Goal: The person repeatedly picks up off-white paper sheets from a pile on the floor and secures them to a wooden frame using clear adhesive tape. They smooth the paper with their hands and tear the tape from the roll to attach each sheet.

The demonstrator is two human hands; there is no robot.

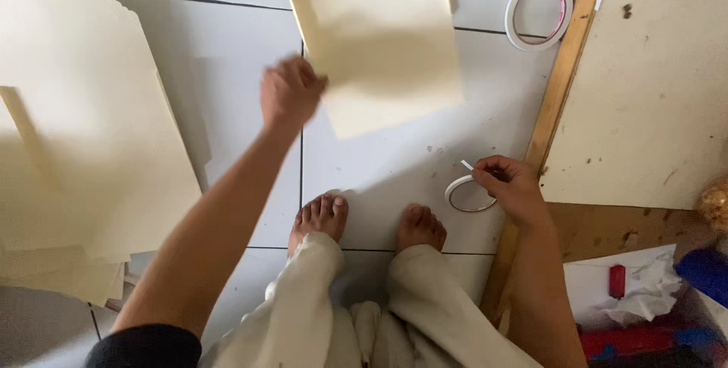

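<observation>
Pinching a cream sheet [379,42], left hand [290,93]; right hand [512,186] grip pinches tape roll [469,194].

No labels, signs or screens show. The one possible package is a crinkly clear bag [713,203] of pale brown contents at the right edge, partly cut off.

The left hand [290,93] gripped a cream paper sheet [383,38] above the tiled floor [227,50], while the right hand [512,186] pinched a small tape roll [469,194] near bare feet [320,216].
</observation>
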